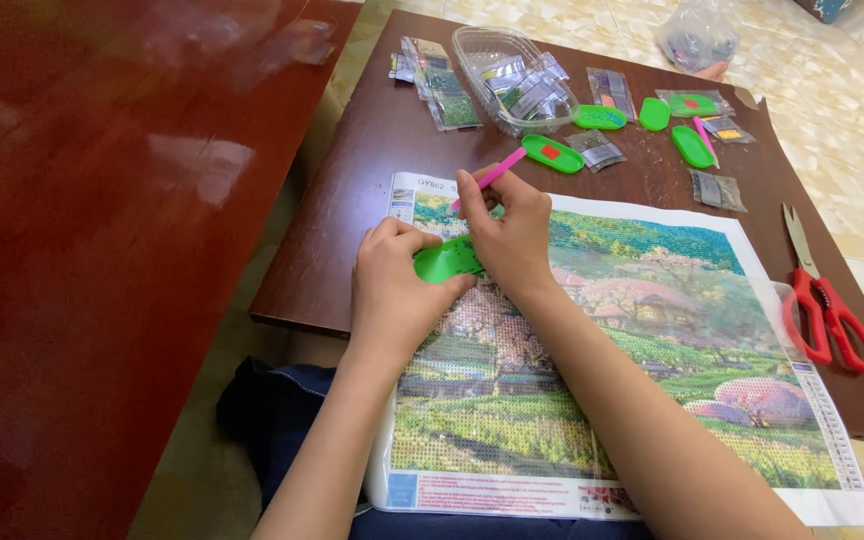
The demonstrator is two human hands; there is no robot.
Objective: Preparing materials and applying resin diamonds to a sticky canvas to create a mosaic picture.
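Far left: dark red tabletop (102,250), bare, glossy.

Left hand (392,290) is curled around a small green bead tray (447,260), fingers closed on its left end, holding it over the upper-left part of the diamond painting canvas (652,330). The tray has dark beads in it.

Right hand (512,235) sits just right of the tray, touching it. Fingers are pinched shut on a pink applicator pen (492,177); the pen slants up-right out of the hand and the tip end is hidden behind the fingers near the canvas top edge.

The canvas lies flat on a low brown board (352,220) and shows a landscape print with green fields and pink trees. Its lower edge overhangs the person's lap.

Above the canvas: a clear plastic container (512,75) with small bead bags inside, and more bead bags (447,100) loose to its left. Right of it sit several more green trays (552,153), one with a red square, plus a second pink pen (704,138).

Far right: red-handled scissors (822,300) on the board, blades pointing away, well apart from both hands.
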